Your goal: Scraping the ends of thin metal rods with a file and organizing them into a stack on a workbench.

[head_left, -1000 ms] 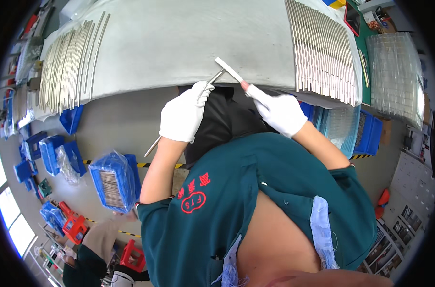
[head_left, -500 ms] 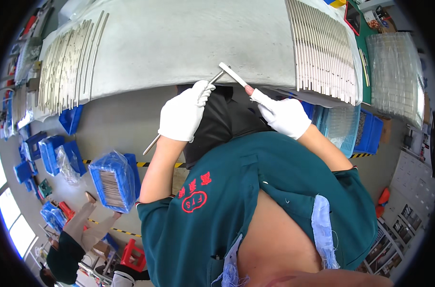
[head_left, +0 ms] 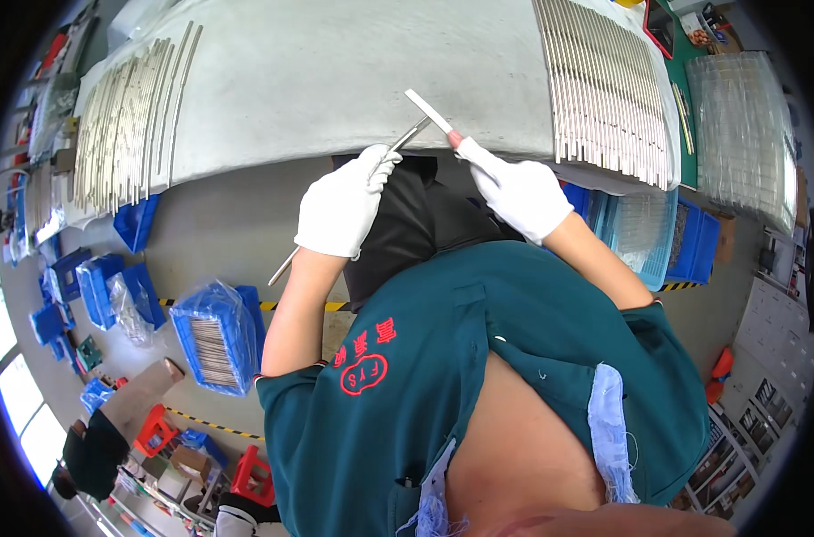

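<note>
My left hand (head_left: 342, 204), in a white glove, is closed round a thin metal rod (head_left: 413, 132). The rod slants from below my left wrist up to the table's near edge. My right hand (head_left: 523, 192), gloved with a bare fingertip showing, pinches a flat white strip (head_left: 427, 109). The strip crosses the rod near its upper end; whether they touch I cannot tell. A row of similar rods (head_left: 125, 125) lies on the cloth-covered table (head_left: 353, 72) at the left. Another, evenly spaced row of rods (head_left: 608, 98) lies at the right.
A blue crate (head_left: 181, 345) lined with plastic and filled with rods stands on the floor at left. Light blue baskets (head_left: 662, 242) sit below the table at right. Clear plastic trays (head_left: 742, 134) are stacked at far right. A co-worker (head_left: 98, 452) bends over at lower left.
My right hand has moved up and slightly left, sliding the white strip farther over the table across the rod. My left hand stays nearly still. The co-worker has shifted position.
</note>
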Motion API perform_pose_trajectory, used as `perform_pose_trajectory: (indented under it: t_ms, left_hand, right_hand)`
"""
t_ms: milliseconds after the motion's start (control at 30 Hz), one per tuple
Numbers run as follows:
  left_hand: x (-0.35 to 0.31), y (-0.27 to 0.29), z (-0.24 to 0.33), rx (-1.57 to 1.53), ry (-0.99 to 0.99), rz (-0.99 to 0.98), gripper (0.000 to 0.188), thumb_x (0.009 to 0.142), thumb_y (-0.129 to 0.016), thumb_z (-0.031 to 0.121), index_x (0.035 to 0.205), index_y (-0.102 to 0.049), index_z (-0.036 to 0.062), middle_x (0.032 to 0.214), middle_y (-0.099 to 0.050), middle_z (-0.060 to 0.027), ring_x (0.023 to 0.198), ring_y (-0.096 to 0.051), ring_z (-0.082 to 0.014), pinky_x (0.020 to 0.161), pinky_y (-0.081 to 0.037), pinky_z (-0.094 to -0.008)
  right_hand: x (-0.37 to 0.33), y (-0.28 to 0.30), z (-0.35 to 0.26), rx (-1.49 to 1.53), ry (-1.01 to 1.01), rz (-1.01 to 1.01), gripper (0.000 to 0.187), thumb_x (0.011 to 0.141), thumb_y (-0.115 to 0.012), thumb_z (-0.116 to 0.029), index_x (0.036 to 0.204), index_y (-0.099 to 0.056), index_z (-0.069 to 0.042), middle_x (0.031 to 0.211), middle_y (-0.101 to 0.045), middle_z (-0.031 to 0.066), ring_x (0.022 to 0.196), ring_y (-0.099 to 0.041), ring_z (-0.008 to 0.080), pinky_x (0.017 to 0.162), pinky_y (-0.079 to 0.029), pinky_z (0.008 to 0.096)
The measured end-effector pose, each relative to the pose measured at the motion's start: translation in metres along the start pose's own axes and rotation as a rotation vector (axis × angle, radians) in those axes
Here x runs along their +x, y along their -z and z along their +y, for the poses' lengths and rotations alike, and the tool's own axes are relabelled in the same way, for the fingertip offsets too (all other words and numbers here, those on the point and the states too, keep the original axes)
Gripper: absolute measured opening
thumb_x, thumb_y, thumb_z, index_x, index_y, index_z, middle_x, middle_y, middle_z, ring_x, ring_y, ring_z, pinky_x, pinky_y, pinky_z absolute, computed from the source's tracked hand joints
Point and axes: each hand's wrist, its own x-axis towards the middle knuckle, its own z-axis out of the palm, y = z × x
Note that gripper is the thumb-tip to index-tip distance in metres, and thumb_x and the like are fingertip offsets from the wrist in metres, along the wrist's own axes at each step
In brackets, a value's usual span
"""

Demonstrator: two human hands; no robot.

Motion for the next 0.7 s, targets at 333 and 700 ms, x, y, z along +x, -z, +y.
perform_pose_trajectory:
  t_ms: [333,700]
  left_hand:
    - [0.003,-0.002,-0.004,-0.160,0.077,-0.043,0.023,0.089,-0.054,0.022,0.107,-0.062,0.0106,0.086,-0.066,-0.0097,0.067,-0.063,-0.0217,0.064,-0.048,-0.0279]
    - [0.011,0.005,-0.004,-0.457,0.377,-0.304,0.025,0.091,-0.052,0.025,0.107,-0.062,0.0096,0.083,-0.064,-0.0090,0.065,-0.059,-0.0195,0.065,-0.048,-0.0279]
  right_hand:
    - [-0.020,0.016,-0.002,-0.021,-0.008,-0.191,0.049,0.089,-0.047,-0.022,0.137,-0.037,-0.025,0.050,-0.052,0.0053,0.036,-0.050,0.0223,0.035,-0.039,0.0342]
    - [-0.005,0.015,-0.010,-0.082,-0.076,-0.174,0.054,0.085,-0.052,-0.017,0.135,-0.039,-0.035,0.046,-0.047,0.0038,0.035,-0.048,0.0209,0.035,-0.039,0.0336]
